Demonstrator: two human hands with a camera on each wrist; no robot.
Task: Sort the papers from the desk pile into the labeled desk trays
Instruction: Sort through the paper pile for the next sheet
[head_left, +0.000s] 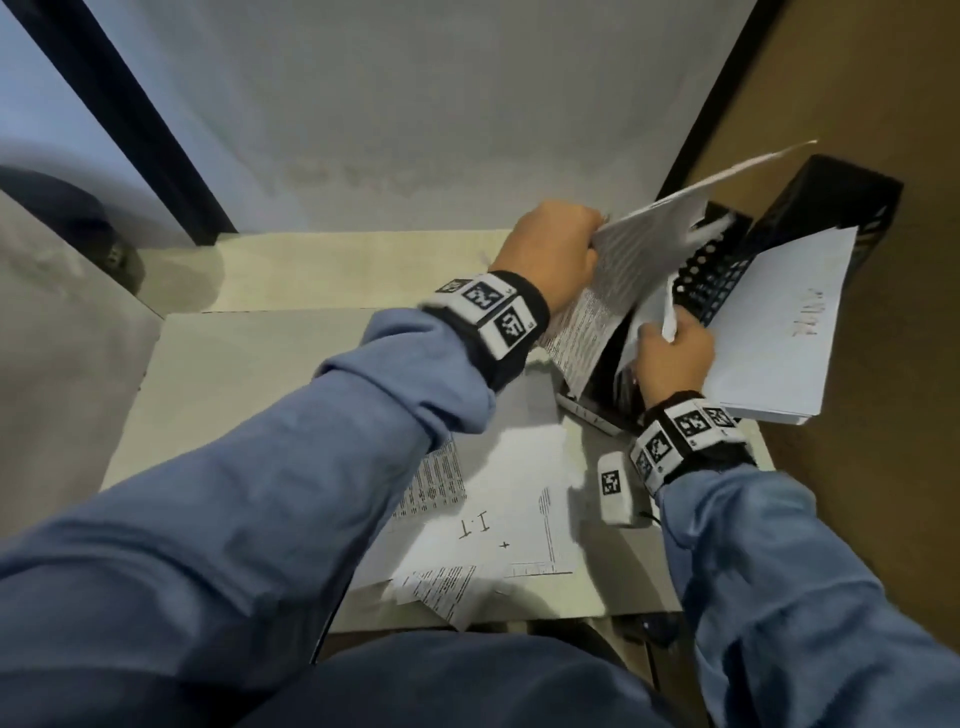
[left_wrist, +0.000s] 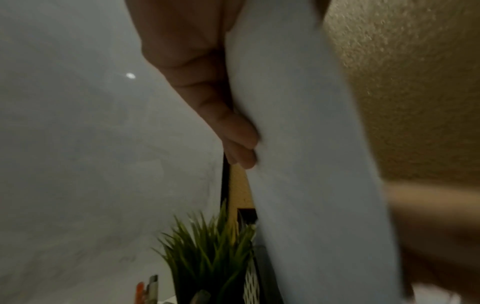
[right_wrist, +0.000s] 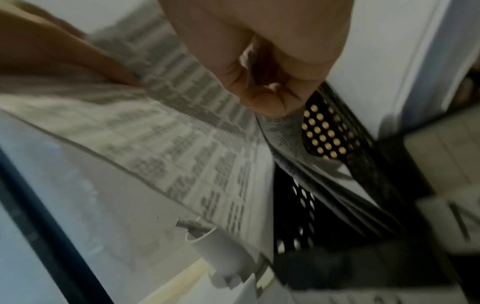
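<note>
Filing papers at the black trays (head_left: 727, 280)

Left hand (head_left: 556, 254) pinches a printed sheet (head_left: 623, 270); right hand (head_left: 675, 358) grips another sheet's edge (head_left: 669, 317).

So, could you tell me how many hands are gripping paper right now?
2: left hand grips the printed sheet over the black trays; right hand pinches a white sheet beside them.

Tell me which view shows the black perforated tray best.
The head view: the black perforated tray appears in context at the desk's right edge, between the printed sheet and a handwritten sheet. The right wrist view gives a blurred close-up of its holes; the left wrist view shows only a sliver of mesh.
</note>
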